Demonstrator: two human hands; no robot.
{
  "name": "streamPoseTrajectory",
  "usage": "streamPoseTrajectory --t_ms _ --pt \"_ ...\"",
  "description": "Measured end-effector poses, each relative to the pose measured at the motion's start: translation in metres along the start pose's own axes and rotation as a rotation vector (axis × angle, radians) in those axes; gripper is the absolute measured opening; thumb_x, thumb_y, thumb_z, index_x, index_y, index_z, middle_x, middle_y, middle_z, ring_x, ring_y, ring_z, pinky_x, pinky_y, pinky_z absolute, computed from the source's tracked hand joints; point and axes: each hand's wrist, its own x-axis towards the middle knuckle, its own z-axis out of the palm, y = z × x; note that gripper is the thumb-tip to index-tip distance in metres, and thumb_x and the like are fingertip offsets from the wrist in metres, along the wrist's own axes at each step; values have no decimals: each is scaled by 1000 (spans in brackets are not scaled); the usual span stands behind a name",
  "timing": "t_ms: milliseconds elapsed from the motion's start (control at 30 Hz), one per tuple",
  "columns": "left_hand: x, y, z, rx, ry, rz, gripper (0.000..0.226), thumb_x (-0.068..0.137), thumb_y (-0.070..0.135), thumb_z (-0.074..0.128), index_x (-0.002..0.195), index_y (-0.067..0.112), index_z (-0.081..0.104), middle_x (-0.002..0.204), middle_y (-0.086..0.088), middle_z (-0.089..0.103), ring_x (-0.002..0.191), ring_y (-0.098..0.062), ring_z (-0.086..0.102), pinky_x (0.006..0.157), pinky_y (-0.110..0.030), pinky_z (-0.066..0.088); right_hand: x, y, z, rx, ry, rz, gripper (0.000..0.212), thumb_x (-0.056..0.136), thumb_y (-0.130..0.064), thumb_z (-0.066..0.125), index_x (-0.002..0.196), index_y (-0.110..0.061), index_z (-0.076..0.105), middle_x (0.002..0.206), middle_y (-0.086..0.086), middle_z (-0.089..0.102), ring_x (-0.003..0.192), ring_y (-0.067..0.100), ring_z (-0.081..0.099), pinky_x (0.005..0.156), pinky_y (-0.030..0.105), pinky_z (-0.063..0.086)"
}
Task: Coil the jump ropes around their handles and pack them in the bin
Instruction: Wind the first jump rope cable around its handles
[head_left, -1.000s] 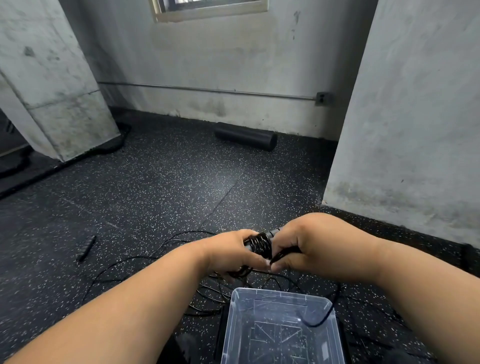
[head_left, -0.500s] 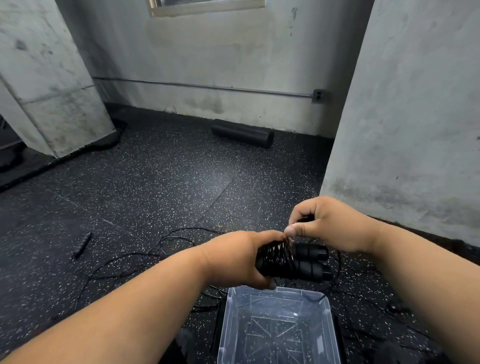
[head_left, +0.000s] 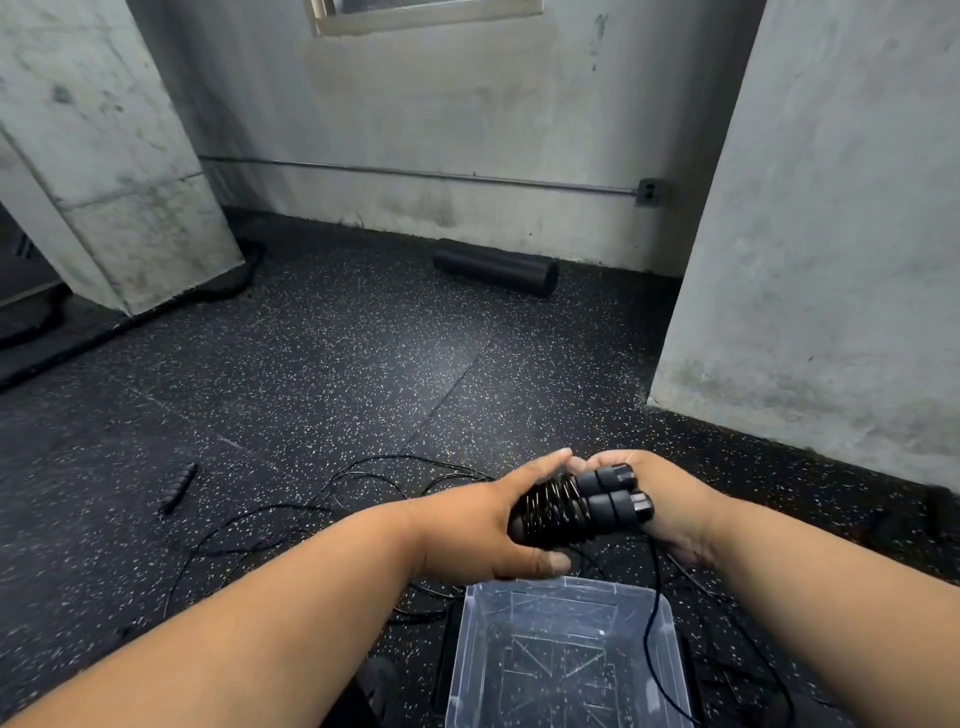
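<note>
So the wrapping is coming along. A second back both hands were bunched tight together over the handles and you couldn't see much; half a second ago the right one was up above, pinching the cord over the top. Now the right hand (head_left: 670, 512) is swinging down behind and under the two handles (head_left: 602, 501), so another loop is going around the bundle.

The left hand (head_left: 498, 525) is gripping the wrapped end of the pair, fingers over the top, thumb curled underneath. The coil of cord (head_left: 553, 506) is sitting tight around the handles right where that hand ends, and the two bare capped ends are poking out toward the right. The right hand is cupping behind those ends with its fingers curled; I'm guessing it's got the cord in there, but I can't actually see the pinch.

The whole bundle is hovering just above the far edge of the clear plastic bin (head_left: 670, 670), which looks like it's got nothing packed in it yet. A loose tail of cord (head_left: 652, 608) is hanging from the right hand down over the bin's right rim, so there's more to wind before this one drops in.

Plenty of slack rope (head_left: 291, 512) is lying tangled on the floor to the left, plus one lone handle (head_left: 177, 488) farther out, well apart from everything. I'd say this is early days.
</note>
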Motion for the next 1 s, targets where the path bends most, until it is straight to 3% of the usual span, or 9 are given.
streamPoseTrajectory --t_ms 100,233,333,433,533,633,700,800,1000 --pt "1 -2 6 -30 -30 25 101 84 57 84 147 80 9 135 21 62 109 1 64 96 -25 50 -3 6 8 179 -100 79 17 100 -5 55 102 1 71 94 28 65 88 34 62 77 41 52" --pt "9 -4 3 -111 95 84 87 82 47 89 143 75 33 118 25 70 99 5 70 86 -20 57 0 3 14 416 -29 176 33 105 -9 42 82 -13 65 62 6 57 52 13 54 48 23 44" --pt "15 -7 -4 -200 261 67 78 81 51 89 137 73 39 108 22 74 89 2 73 76 -19 58 3 1 21 59 76 139 34 104 -13 49 75 -19 65 56 -2 51 52 11 42 49 25 31" --pt "19 -13 -16 -446 407 36 63 82 49 89 120 76 47 95 18 77 74 -2 68 65 -22 56 -2 -11 33 -28 29 115 18 107 -25 55 99 -22 71 65 -1 56 53 9 47 50 25 36" --pt "22 -16 -25 -626 476 -25 65 79 49 90 123 72 49 110 1 73 78 -16 63 69 -40 63 -9 -25 35 -305 71 -27 15 107 -27 55 114 -34 65 59 -13 58 47 1 47 47 19 37" --pt "24 -16 -23 -609 497 -22 78 67 56 91 131 65 48 114 8 74 86 -16 69 77 -46 62 -19 -40 32 -861 134 -280 8 106 -37 50 104 -36 58 70 -13 61 58 2 53 52 20 33" --pt "25 -17 -19 -573 486 9 76 71 54 91 132 63 47 109 18 75 91 -6 72 79 -42 63 -24 -49 27 -1116 147 -364 18 105 -44 45 97 -30 53 76 -10 60 65 7 53 57 30 34" --pt "23 -18 -18 -505 442 18 69 79 50 89 130 67 45 103 25 74 85 6 70 74 -24 54 -30 -61 11 -1277 171 -398 30 104 -55 40 99 -29 55 79 -9 62 69 12 58 59 32 42" --pt "19 -9 -16 -326 433 38 71 75 54 92 125 67 44 107 33 70 91 9 70 73 -16 54 -44 -72 -2 -1418 131 -528 51 93 -65 23 100 -29 59 89 -13 64 78 14 61 64 32 47"
